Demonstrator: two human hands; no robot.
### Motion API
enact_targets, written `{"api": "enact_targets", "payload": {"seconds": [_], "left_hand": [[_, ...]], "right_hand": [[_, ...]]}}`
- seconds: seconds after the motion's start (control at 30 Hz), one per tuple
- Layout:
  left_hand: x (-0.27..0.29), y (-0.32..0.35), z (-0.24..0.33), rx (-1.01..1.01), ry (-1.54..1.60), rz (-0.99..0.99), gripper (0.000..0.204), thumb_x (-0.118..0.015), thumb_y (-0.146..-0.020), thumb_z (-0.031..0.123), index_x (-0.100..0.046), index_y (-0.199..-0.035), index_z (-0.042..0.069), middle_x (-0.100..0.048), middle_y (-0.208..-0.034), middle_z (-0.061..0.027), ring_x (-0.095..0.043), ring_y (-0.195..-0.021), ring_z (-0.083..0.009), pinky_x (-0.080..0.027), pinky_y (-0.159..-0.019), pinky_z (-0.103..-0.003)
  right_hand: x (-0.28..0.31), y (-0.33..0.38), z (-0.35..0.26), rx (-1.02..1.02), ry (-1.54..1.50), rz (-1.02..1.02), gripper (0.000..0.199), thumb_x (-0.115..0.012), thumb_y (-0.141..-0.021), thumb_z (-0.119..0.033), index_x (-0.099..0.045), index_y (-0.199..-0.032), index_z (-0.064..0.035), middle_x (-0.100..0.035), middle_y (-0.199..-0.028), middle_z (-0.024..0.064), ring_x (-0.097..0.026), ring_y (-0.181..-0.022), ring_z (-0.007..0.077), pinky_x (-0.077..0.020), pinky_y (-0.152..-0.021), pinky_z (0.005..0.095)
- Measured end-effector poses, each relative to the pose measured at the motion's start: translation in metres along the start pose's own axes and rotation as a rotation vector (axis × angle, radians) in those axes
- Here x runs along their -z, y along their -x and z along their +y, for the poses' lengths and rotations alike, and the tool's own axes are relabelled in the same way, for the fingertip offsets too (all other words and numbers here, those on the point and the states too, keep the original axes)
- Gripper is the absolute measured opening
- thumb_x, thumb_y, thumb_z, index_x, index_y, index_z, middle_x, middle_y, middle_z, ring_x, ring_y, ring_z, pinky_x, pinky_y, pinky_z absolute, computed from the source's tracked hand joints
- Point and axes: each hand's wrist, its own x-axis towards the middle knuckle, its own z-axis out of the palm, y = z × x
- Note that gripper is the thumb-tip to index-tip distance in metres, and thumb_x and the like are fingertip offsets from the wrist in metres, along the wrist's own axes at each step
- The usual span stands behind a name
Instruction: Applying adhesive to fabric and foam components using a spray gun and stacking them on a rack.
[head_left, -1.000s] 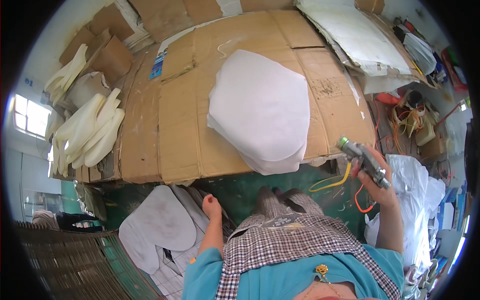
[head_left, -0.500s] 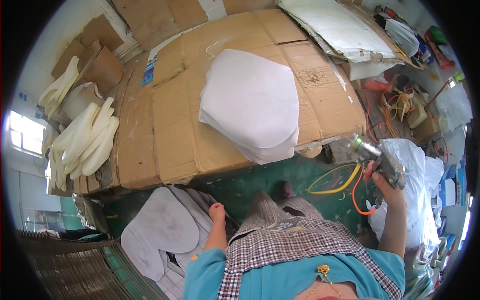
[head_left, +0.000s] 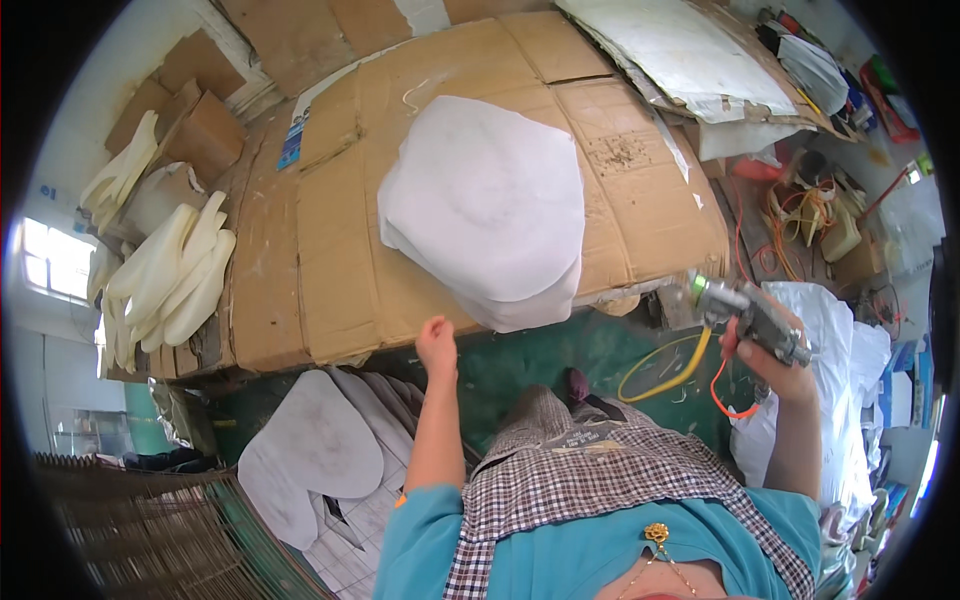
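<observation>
My right hand [head_left: 772,362] is wrapped round a grey metal spray gun [head_left: 742,308] with a green ring near its nozzle end, held beyond the table's right front edge. A yellow hose and an orange hose hang from it. My left hand [head_left: 437,348], curled shut with no object showing in it, is just in front of the table's near edge. A stack of pale, rounded, sheet-like pieces [head_left: 490,200] lies on the cardboard-covered table [head_left: 340,260], up and right of that hand. Left of my forearm rest similar pale grey pieces [head_left: 320,430], the top one notched and smudged.
Cream moulded foam pieces [head_left: 175,270] are heaped at the table's left end. White sheets [head_left: 680,60] lie at the far right. Tangled orange hoses [head_left: 805,205] sit beyond the right edge. A large white plastic bag [head_left: 800,440] stands by my right arm.
My left hand has moved forward from beside the grey pieces to the table's near edge. My right hand has shifted the spray gun slightly left. The view has shifted a little.
</observation>
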Motion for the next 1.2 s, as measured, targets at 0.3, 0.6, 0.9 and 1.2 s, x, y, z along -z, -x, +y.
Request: {"api": "enact_targets", "payload": {"seconds": [0.3,0.6,0.9,1.2], "left_hand": [[-0.093,0.007,0.075,-0.107,-0.561,0.161,0.041,-0.066,-0.07,0.021,-0.051,-0.101,-0.001,-0.057,-0.077,-0.0111,-0.057,-0.074,-0.0269,-0.045,-0.072,-0.036],[-0.095,-0.02,0.048,0.01,-0.413,0.05,0.033,-0.065,-0.071,0.021,-0.051,-0.09,-0.001,-0.057,-0.066,-0.011,-0.058,-0.066,-0.0284,-0.045,-0.064,-0.037],[-0.103,0.022,0.071,0.146,-0.301,0.023,0.028,-0.062,-0.078,0.023,-0.046,-0.077,0.0,-0.052,-0.058,-0.0083,-0.049,-0.035,-0.0158,-0.037,-0.034,-0.028],[-0.102,0.036,0.101,-0.177,-0.821,0.057,0.039,-0.059,-0.075,0.035,-0.053,-0.063,-0.002,-0.055,-0.064,-0.0184,-0.054,-0.065,-0.0377,-0.042,-0.061,-0.045]], "right_hand": [[0.052,-0.007,0.001,-0.012,0.174,0.191,0.035,-0.064,-0.072,-0.019,-0.052,-0.098,0.0007,-0.056,-0.074,0.006,-0.055,-0.066,0.014,-0.0457,-0.067,0.028],[0.083,-0.007,0.001,-0.03,0.123,0.19,0.052,-0.067,-0.072,-0.013,-0.046,-0.117,0.0022,-0.056,-0.079,0.0048,-0.056,-0.069,0.013,-0.0456,-0.065,0.0252],[0.081,-0.011,0.009,-0.093,-0.005,0.051,0.045,-0.068,-0.068,-0.017,-0.049,-0.104,0.0021,-0.058,-0.077,0.0069,-0.057,-0.066,0.015,-0.0472,-0.063,0.0285],[0.12,-0.009,0.02,-0.053,0.018,-0.097,0.059,-0.068,-0.069,-0.009,-0.042,-0.122,0.0017,-0.059,-0.082,0.0078,-0.058,-0.071,0.0161,-0.0483,-0.065,0.0302]]}}
